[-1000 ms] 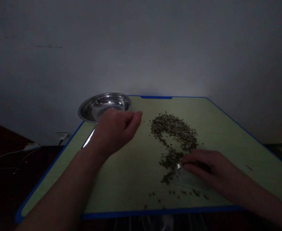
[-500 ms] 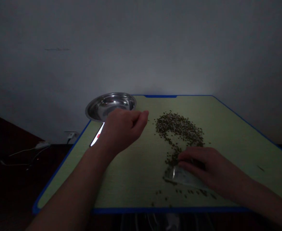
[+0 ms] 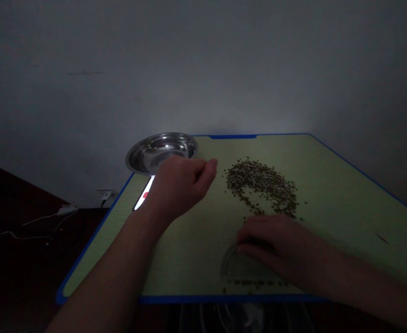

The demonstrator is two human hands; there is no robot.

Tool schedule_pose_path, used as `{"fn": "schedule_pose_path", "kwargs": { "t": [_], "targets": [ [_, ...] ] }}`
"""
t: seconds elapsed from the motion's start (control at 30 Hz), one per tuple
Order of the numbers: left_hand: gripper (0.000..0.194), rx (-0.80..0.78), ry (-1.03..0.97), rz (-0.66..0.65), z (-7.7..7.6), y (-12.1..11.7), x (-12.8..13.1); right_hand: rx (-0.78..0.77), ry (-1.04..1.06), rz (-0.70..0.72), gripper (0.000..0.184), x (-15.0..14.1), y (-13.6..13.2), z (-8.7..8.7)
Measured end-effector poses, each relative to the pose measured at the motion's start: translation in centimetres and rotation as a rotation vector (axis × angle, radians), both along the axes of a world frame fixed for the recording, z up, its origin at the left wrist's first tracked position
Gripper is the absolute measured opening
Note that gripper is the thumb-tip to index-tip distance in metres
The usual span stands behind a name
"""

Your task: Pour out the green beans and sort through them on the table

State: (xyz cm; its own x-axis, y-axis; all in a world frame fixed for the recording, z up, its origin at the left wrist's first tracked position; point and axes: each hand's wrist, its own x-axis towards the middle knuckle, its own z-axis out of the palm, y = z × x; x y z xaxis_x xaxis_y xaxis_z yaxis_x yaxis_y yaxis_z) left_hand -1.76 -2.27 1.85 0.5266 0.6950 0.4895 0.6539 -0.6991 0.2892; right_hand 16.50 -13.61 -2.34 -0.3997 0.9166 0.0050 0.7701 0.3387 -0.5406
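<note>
My left hand (image 3: pixel 185 185) is closed, thumb against curled fingers, above the table just in front of the steel bowl (image 3: pixel 144 155). What it holds, if anything, is hidden. Toward the front right, my right hand (image 3: pixel 272 240) curls around a clear plastic piece with a rounded edge (image 3: pixel 229 266); its full shape is too dim to tell. Beyond that hand lies a curved spread of small dark grains (image 3: pixel 259 178), thinning toward the fingers. A short row of the same grains (image 3: pixel 255 282) shows along the plastic's near edge.
A lit phone (image 3: pixel 142 196) is partly covered by my left wrist. The pale green table (image 3: pixel 189 259) has a blue rim. A wall stands behind it. White cables and a plug (image 3: pixel 66 210) lie at lower left. One dark sliver (image 3: pixel 382 238) sits at right.
My right hand has moved left and slightly toward me with the clear plastic, and the grains beneath it have shifted or become covered. My left hand has barely moved.
</note>
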Motion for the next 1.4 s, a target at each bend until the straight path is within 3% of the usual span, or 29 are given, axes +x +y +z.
{"fn": "schedule_pose_path", "kwargs": {
  "t": [0.5,0.67,0.77,0.83,0.97,1.07,1.4],
  "targets": [
    [0.05,-0.023,0.035,0.0,0.0,0.1,0.0,-0.082,0.095,0.023,0.016,-0.2,-1.1,-0.1],
    [0.05,-0.026,0.051,0.016,0.0,0.0,0.1,-0.09,0.111,0.01,0.016,0.0,-1.1,1.2],
    [0.05,-0.037,0.062,0.028,0.1,0.0,0.1,-0.055,0.113,-0.08,0.018,2.0,-1.2,2.1],
    [0.051,-0.042,0.073,0.037,0.1,0.0,0.1,0.031,0.099,-0.22,0.023,4.4,-1.6,2.2],
    [0.05,-0.053,0.096,0.027,0.3,0.0,0.1,0.091,0.026,-0.431,0.028,9.8,-3.4,1.4],
    [0.05,-0.051,0.093,0.022,0.3,0.1,0.1,0.023,0.004,-0.479,0.029,11.5,-4.9,0.7],
    [0.047,-0.032,0.09,0.014,0.0,0.2,0.3,-0.115,0.051,-0.403,0.031,7.2,-5.3,0.2]
  ]
}}
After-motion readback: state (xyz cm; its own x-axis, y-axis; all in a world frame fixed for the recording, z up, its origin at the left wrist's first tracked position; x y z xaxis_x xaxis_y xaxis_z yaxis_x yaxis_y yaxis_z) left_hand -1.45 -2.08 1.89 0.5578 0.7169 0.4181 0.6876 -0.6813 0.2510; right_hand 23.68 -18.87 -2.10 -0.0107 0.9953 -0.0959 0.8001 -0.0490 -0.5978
